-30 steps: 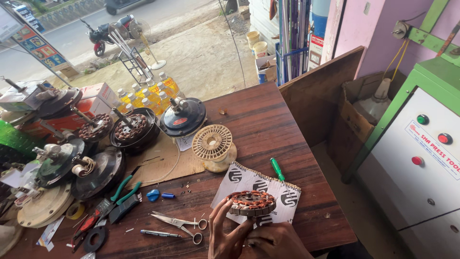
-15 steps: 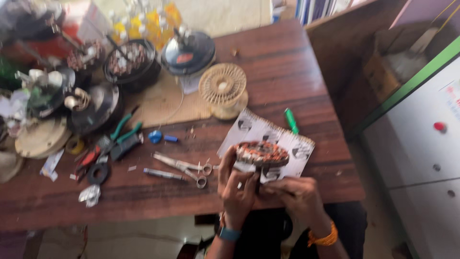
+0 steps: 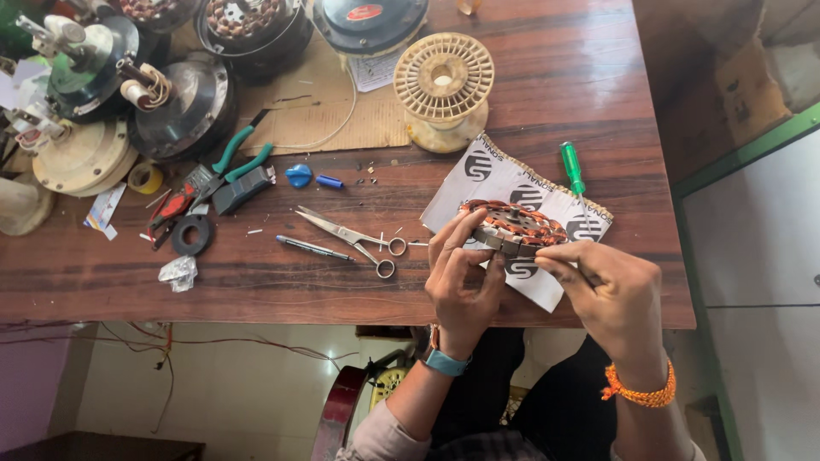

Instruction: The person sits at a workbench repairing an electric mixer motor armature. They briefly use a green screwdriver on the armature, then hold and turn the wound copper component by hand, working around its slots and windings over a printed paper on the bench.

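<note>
On the brown wooden desk [image 3: 547, 94] two hands work at one round stator wound with copper-coloured wire [image 3: 515, 227], which sits over a single sheet of white printed paper [image 3: 504, 175] near the desk's front edge, right of centre. The left hand [image 3: 462, 271] is curled around the stator's near left side, thumb and fingers closed on its metal rim. The right hand [image 3: 608, 286] is pinched nearly shut at the stator's near right edge, fingertips together on something too thin to tell. One green-handled screwdriver [image 3: 571, 167] lies on the paper just beyond the stator. Left of the hands lie one pair of steel scissors [image 3: 354, 236], one dark pen-like tool [image 3: 313, 248] and two pliers, green-handled [image 3: 232, 162] and red-handled [image 3: 173, 207]. One empty cream plastic wire spool [image 3: 443, 84] stands behind the paper, and several dark fan motor housings [image 3: 179, 107] crowd the far left.
</note>
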Demonstrator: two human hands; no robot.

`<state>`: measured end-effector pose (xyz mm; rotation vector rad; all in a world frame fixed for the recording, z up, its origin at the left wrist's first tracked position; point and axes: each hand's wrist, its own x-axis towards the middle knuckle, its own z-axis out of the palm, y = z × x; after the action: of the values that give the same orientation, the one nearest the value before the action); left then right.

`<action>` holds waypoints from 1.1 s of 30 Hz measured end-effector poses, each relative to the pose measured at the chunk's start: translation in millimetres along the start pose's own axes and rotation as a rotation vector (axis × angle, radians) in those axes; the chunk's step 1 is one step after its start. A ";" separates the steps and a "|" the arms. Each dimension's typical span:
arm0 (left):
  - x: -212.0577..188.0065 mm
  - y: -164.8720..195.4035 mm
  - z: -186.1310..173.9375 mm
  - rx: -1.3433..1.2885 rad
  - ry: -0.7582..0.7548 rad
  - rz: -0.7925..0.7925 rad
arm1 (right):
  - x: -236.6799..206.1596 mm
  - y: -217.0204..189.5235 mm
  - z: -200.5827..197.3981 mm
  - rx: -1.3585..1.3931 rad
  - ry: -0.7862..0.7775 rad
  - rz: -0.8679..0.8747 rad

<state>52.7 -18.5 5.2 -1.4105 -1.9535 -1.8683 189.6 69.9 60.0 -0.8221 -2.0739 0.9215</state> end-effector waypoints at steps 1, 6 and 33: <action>-0.3 -0.3 0.0 -0.008 0.003 -0.006 | 2.6 -1.7 0.0 -0.007 -0.011 0.013; -1.1 -1.2 1.0 -0.029 0.018 -0.011 | 18.4 -4.1 2.7 -0.043 -0.025 -0.084; -10.7 2.8 13.5 0.069 -0.003 -0.027 | 37.6 20.8 4.6 0.088 0.006 0.072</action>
<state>67.4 -13.5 -2.8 -1.3757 -2.0275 -1.7913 170.8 108.4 54.1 -0.8562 -1.9953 1.0401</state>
